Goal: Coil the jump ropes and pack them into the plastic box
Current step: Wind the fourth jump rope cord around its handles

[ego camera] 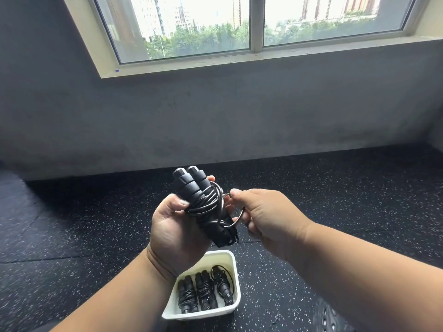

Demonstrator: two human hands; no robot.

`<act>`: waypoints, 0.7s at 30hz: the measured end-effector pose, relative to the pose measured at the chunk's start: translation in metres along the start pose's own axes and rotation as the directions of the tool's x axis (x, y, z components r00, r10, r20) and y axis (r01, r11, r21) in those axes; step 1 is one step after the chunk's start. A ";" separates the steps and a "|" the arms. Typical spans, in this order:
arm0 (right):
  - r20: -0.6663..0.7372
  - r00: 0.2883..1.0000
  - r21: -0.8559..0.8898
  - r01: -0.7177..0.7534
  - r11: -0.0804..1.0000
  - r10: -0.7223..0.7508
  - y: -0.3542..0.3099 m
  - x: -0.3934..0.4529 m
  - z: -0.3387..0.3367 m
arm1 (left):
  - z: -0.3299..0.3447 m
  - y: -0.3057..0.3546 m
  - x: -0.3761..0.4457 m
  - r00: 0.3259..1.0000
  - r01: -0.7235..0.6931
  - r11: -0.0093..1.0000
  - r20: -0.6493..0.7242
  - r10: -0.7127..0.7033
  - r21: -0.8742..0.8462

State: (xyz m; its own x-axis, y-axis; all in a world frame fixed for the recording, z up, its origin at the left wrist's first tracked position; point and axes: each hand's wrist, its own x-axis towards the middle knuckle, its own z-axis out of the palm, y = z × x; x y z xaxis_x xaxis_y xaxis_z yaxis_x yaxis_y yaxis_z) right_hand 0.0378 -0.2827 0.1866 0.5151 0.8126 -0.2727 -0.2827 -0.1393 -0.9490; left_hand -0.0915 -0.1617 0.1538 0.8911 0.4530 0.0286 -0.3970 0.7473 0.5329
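My left hand (172,226) grips a black jump rope (203,202): its two handles lie side by side, pointing up and away, with cord wound round them. My right hand (263,216) pinches a loose loop of that cord just right of the handles. Below, on the floor, a white plastic box (233,279) holds three coiled black jump ropes (205,291) lying side by side. My left wrist hides the box's near left corner.
The floor is black rubber matting with white speckles (96,236). A grey wall (215,121) rises about a metre ahead, with a wide window (256,25) above it. A dark perforated object (333,317) lies at the bottom right.
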 end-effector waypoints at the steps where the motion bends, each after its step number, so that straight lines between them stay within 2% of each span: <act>1: -0.016 1.000 -0.001 0.001 1.000 -0.001 0.001 0.001 -0.001 | 0.001 0.001 0.000 1.000 0.001 0.999 -0.006 -0.001 0.042; 6: -0.092 0.990 -0.037 0.108 0.993 -0.111 0.005 0.007 -0.004 | -0.001 -0.003 -0.003 0.999 0.035 0.964 -0.027 -0.029 0.262; 11: -0.150 0.961 -0.109 0.216 0.970 -0.231 0.013 0.013 -0.002 | -0.002 -0.008 -0.004 0.999 0.023 0.941 -0.054 -0.005 0.336; 14: -0.173 0.938 -0.228 0.260 0.939 -0.301 0.018 0.015 -0.003 | -0.002 -0.012 -0.005 0.997 -0.004 0.917 -0.065 0.033 0.398; 17: -0.158 0.930 -0.286 0.280 0.916 -0.333 0.020 0.017 -0.005 | -0.001 -0.020 -0.006 0.991 -0.075 0.880 -0.061 0.117 0.469; 21: -0.133 0.924 -0.340 0.296 0.893 -0.358 0.018 0.015 -0.005 | 0.001 -0.024 -0.009 0.987 -0.101 0.868 -0.061 0.149 0.486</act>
State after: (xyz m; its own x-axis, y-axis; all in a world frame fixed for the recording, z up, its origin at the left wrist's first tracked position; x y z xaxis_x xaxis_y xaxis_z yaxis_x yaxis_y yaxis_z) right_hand 0.0445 -0.2764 0.1644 0.6849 0.7256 0.0662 0.1752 -0.0757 -0.9816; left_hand -0.0895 -0.1840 0.1416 0.8067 0.5883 0.0558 -0.3275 0.3665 0.8709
